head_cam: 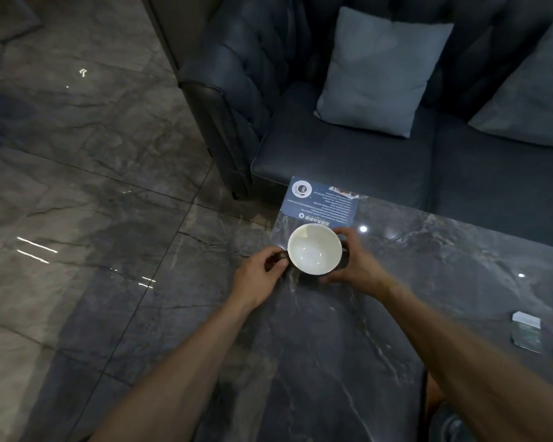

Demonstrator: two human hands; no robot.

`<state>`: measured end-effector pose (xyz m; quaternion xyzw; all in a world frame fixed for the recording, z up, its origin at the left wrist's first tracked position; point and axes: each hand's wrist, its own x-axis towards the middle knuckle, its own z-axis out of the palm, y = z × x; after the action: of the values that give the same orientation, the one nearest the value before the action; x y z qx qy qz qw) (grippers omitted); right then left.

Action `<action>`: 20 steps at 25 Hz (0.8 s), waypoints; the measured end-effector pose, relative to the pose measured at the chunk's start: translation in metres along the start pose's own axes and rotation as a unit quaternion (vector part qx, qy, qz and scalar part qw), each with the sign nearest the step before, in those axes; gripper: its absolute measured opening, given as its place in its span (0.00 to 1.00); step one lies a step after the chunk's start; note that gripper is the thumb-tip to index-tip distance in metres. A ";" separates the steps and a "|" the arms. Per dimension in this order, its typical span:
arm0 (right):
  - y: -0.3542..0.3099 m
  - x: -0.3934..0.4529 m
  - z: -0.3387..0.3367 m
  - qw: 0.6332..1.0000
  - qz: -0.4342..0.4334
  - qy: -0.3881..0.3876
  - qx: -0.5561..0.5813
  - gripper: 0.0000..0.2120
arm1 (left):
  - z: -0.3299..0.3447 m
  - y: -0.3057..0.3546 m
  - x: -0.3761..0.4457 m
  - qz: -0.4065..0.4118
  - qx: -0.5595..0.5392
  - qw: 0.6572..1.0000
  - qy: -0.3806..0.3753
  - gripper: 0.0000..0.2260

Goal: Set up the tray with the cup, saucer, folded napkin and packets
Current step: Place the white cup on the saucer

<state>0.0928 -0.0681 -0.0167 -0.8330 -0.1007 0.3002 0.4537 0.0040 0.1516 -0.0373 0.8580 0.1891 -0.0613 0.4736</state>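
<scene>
Both hands, left hand (262,269) and right hand (353,264), clasping the cup (314,249), blue card (321,202) just beyond.

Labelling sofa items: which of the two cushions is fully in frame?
The left cushion, upright against the sofa back. The other cushion is cut off by the right edge of the picture.

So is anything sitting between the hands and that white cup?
No. Both hands are already on the cup: left hand at its left side, right hand around its right. No tray is in view, so the path there cannot be judged.
</scene>
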 end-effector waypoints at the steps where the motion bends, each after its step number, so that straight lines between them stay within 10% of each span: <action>1: 0.001 -0.006 0.001 1.000 -0.001 0.007 0.006 0.47 | 0.001 0.000 -0.003 0.003 -0.005 1.000 -0.001 0.10; 20: 0.018 -0.201 0.004 0.985 -0.019 0.171 0.005 0.46 | 0.036 0.048 -0.129 0.104 -0.082 0.989 -0.058 0.12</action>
<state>-0.0722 -0.1637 0.0495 -0.8677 -0.0355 0.1450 0.4742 -0.0942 0.0640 0.0176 0.8261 0.0752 -0.0458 0.5566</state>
